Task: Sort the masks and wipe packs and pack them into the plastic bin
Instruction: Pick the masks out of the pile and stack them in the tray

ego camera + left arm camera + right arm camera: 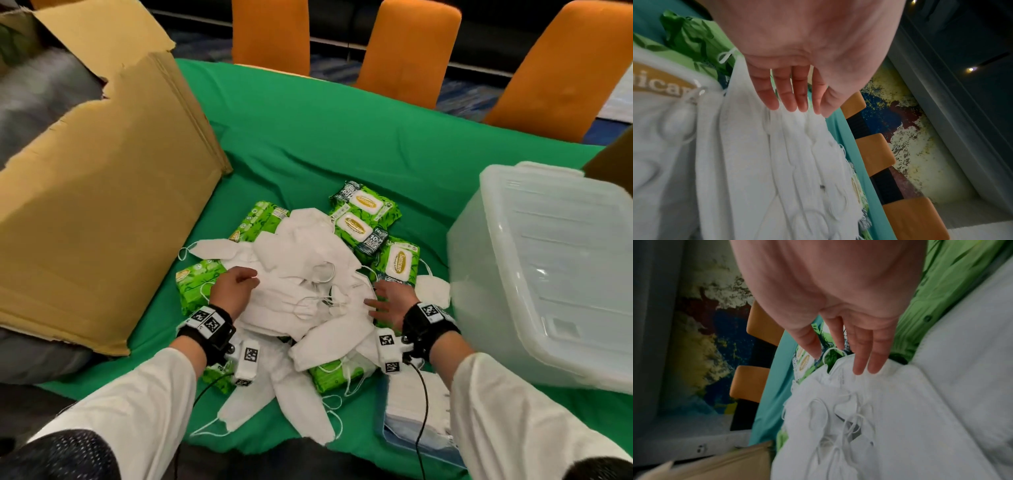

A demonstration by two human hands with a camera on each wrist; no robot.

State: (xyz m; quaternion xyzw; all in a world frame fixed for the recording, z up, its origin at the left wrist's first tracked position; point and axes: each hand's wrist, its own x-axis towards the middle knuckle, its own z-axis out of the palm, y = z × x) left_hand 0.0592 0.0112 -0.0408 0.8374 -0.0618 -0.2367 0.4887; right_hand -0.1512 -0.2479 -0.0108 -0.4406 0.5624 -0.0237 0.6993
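Observation:
A loose heap of white masks (301, 284) lies mid-table on the green cloth, with green wipe packs (363, 209) scattered around and under it. My left hand (236, 284) rests on the heap's left side. In the left wrist view its fingers (793, 97) are straight, tips touching the masks (777, 154). My right hand (387, 301) lies flat against the heap's right edge, beside a wipe pack (399, 263). Seen from the right wrist, its fingers (861, 356) are spread and straight, tips on a mask (879, 402). The translucent plastic bin (548, 240) stands tilted at the right.
A large open cardboard box (102, 205) leans at the left. A neat stack of flat masks (414, 404) sits at the near right under my right forearm. Orange chairs (407, 51) line the far table edge. Green cloth (325, 137) beyond the heap is bare.

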